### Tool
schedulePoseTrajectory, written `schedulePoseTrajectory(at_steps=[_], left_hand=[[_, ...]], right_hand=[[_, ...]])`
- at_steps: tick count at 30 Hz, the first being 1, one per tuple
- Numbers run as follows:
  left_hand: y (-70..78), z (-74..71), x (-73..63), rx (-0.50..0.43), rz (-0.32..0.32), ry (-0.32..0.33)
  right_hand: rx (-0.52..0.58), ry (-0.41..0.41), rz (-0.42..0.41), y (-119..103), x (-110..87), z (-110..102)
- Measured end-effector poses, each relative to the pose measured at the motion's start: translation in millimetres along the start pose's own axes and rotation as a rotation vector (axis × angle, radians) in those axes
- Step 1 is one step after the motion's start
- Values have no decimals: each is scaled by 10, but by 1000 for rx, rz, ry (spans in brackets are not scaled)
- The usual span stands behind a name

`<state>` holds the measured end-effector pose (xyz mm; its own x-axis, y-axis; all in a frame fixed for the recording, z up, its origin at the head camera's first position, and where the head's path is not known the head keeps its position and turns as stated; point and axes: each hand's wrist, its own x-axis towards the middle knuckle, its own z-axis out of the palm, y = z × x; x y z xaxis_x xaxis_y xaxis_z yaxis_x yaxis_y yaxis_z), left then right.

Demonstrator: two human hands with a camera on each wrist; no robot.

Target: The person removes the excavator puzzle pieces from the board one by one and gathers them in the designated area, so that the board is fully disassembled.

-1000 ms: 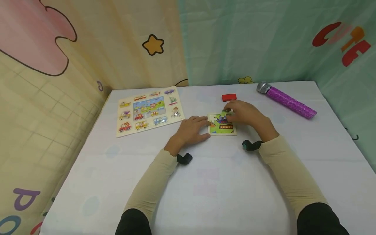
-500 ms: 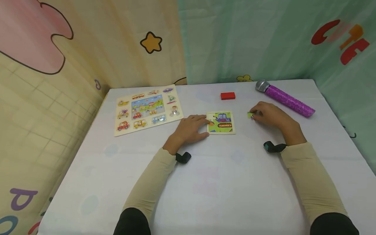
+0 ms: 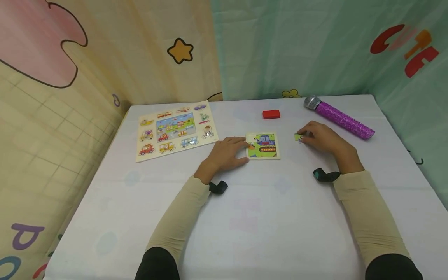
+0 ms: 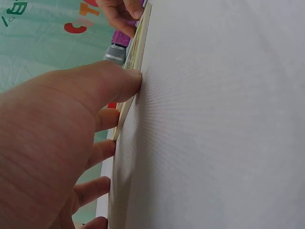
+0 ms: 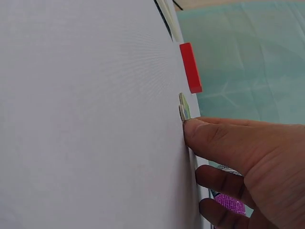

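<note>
A small square jigsaw puzzle (image 3: 267, 146) with a purple and orange digger picture lies flat in its pale wooden frame. My left hand (image 3: 226, 154) rests at its left side, fingers extended. In the left wrist view the thumb (image 4: 121, 85) touches the frame's near edge. Right of the puzzle, my right hand (image 3: 322, 137) pinches a small green puzzle piece (image 3: 298, 137) between thumb and index finger, low over the table. The right wrist view shows part of the puzzle piece (image 5: 185, 107) sticking out past the fingertips, the other fingers loosely bent.
A larger wooden vehicle puzzle board (image 3: 145, 119) lies to the left, close to the left hand. A red block (image 3: 271, 114) sits behind the small puzzle. Behind the right hand lies a purple glitter microphone (image 3: 344, 120). Curtains stand along the white table's (image 3: 245, 225) back edge.
A second ago my right hand was over the small puzzle; it has since moved right, carrying the green piece. For the last half second it stays nearly still. The left hand keeps its place.
</note>
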<state>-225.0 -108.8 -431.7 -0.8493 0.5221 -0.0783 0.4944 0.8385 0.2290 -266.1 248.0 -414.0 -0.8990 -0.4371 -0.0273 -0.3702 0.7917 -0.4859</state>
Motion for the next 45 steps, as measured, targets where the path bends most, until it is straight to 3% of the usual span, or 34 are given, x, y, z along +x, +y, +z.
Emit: schedulePoseTrajectory(at_steps=[13,18,23,27,31,45], left_hand=[[20,-2,-7,3,-8,-1],[22,-14,-28,-8,-11,-13],[4,-20,-29,13,-17,1],[-5,-9,-25,14,-7,8],[0,-10,-24,9,8,13],[-7,-30,-42,-2,29,8]], right_hand=[[44,3,18,-8,4,-24],[-30,-5,10,-362,259,58],[-41,-95,-75,-795,598,257],[-89,-139,-123,-961,756,433],[-147,-121,-120,-1021,800,495],[-81,-173,-63,-1077,812,482]])
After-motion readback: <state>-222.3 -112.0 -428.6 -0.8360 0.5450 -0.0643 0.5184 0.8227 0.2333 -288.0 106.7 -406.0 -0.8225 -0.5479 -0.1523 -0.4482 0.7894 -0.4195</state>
